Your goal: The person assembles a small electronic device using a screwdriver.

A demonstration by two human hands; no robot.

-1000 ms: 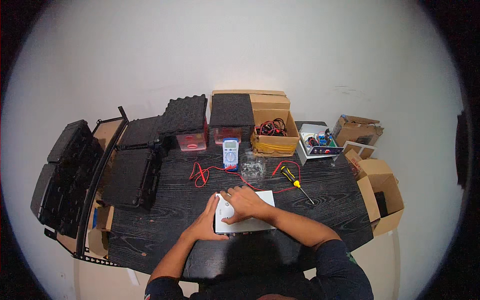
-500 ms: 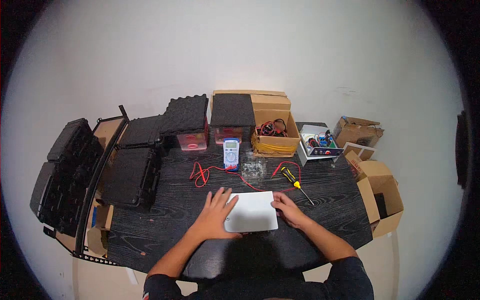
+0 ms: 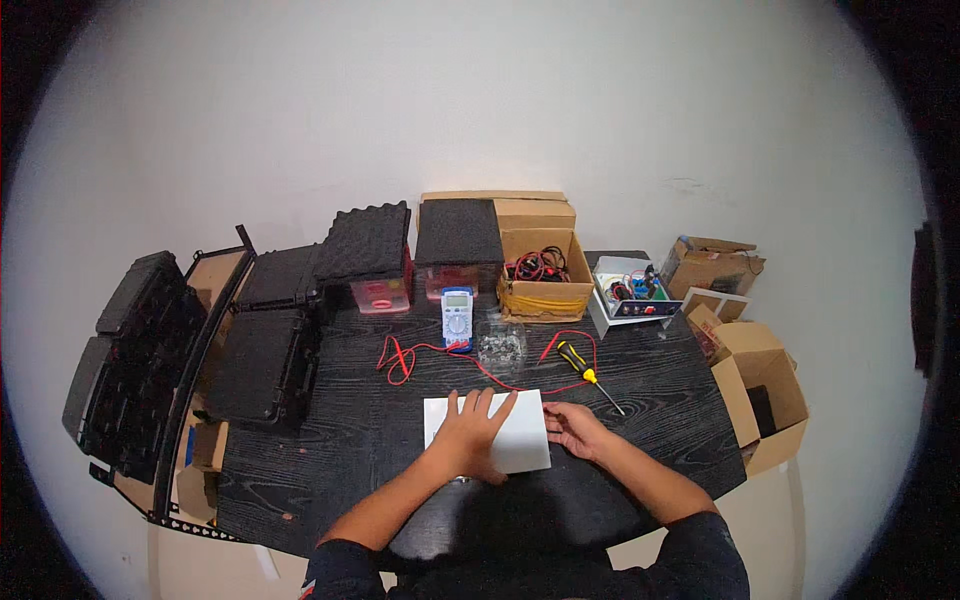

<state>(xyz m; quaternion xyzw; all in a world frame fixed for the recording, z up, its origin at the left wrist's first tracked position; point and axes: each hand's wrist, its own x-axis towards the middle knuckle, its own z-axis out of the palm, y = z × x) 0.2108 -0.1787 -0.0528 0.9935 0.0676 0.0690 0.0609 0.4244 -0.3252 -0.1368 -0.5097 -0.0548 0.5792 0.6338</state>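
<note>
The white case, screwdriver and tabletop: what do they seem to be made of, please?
Case: probably painted metal, smooth, lightly shiny, though plastic is possible. Screwdriver: likely plastic handle, yellow and black; likely metal shaft, thin and silvery. Tabletop: perhaps laminate or stained wood, black with pale grain.

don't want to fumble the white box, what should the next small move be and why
I'd likely close the right hand on the right edge of the white rectangular box: that hand is at the edge with no firm grip evident, while the left hand lies spread over the top and could steady it.
</note>
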